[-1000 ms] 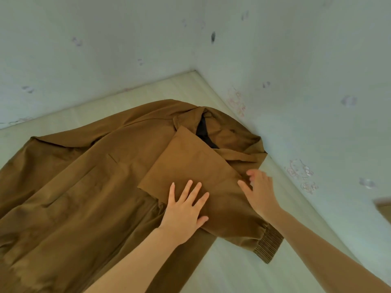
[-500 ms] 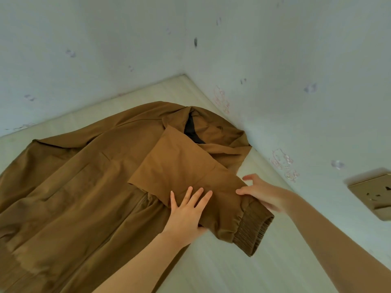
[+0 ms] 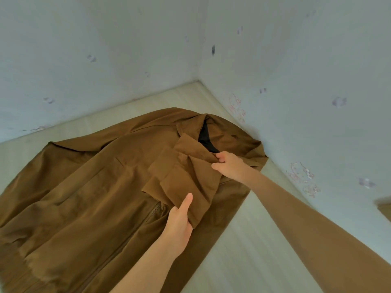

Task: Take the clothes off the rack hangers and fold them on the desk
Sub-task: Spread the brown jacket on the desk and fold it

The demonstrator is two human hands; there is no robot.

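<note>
Fingers of the right hand point(image 3: 229, 166) pinch the folded sleeve point(image 3: 184, 178) at its far end; the left hand point(image 3: 179, 220) grips its near end, thumb on top. Sleeve lies across the brown jacket point(image 3: 84, 187), spread on the pale desk point(image 3: 243, 250) in the wall point(image 3: 296, 70) corner.

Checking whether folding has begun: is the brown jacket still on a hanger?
No: the brown jacket lies spread on the desk, with both hands gripping its folded-over sleeve.
</note>
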